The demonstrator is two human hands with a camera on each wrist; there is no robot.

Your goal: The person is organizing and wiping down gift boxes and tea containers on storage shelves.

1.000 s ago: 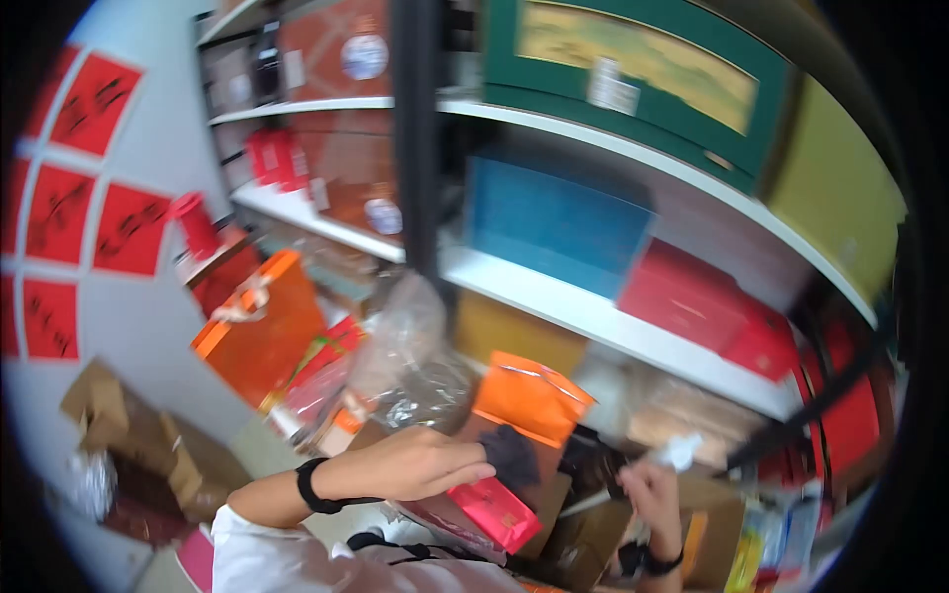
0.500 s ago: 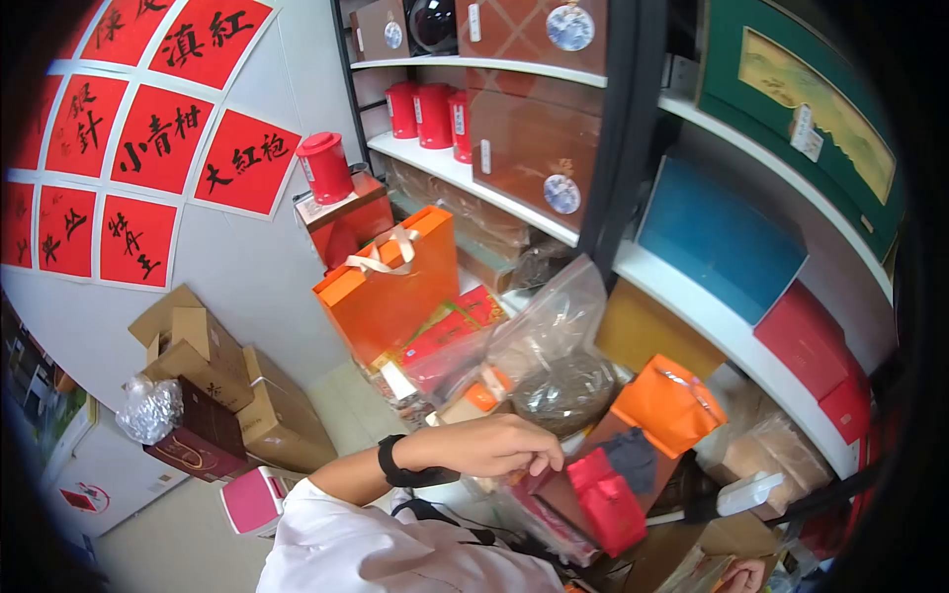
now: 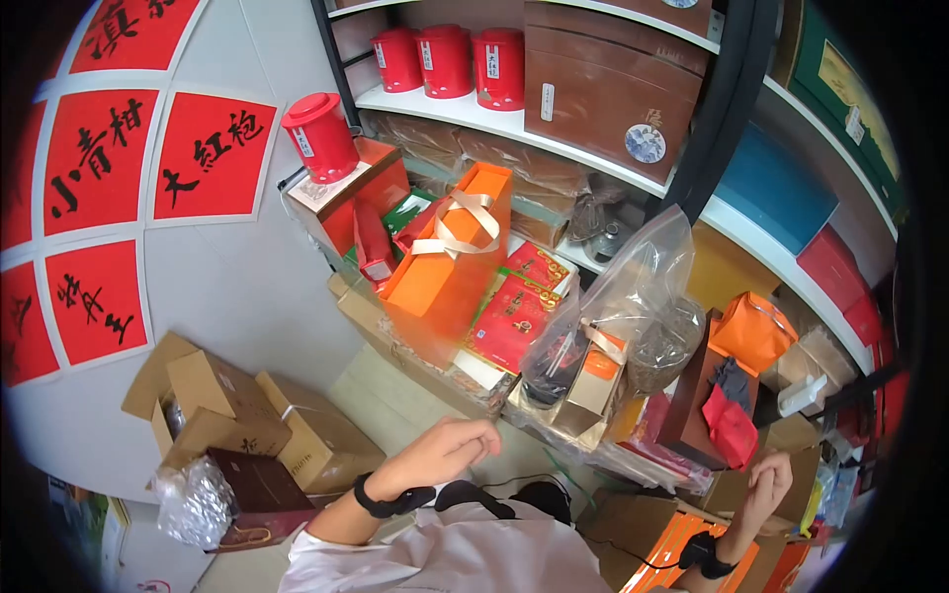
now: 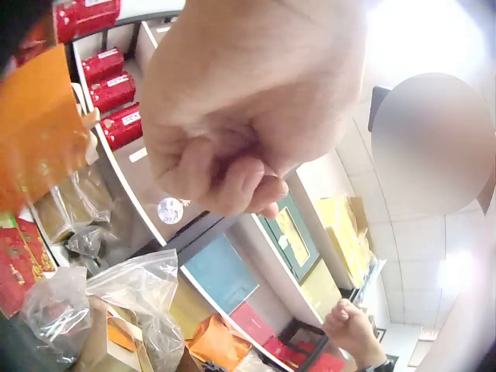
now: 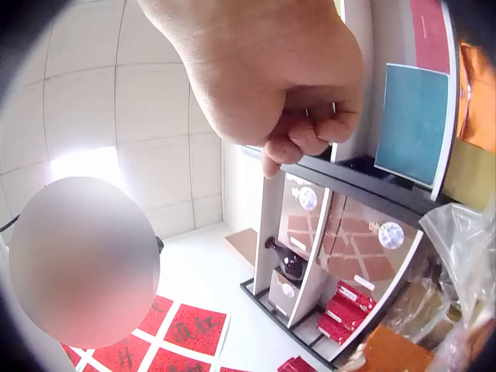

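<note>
My left hand (image 3: 447, 455) is raised over the floor gap in front of the goods, its fingers loosely curled and holding nothing. In the left wrist view the same hand (image 4: 232, 116) has its fingertips bent toward the palm. At the right, my right hand (image 3: 767, 484) hangs in the air just below a red pouch (image 3: 730, 427), empty, with bent fingers; its curled fingertips also show in the right wrist view (image 5: 287, 85). The red pouch and a dark cloth (image 3: 732, 381) lie on a brown box (image 3: 689, 415), beside an orange bag (image 3: 753, 332).
An orange gift bag (image 3: 450, 257), red packets (image 3: 516, 321) and a clear plastic bag (image 3: 643, 267) stand in front of the shelves. Red tins (image 3: 499, 69) line a shelf. Cardboard boxes (image 3: 227, 395) are on the floor at left; an open carton (image 3: 633, 524) is near the right arm.
The view has swung left and down. My left hand has moved away from the red pouch, which lies on the brown box. My right hand has come up from the open carton.
</note>
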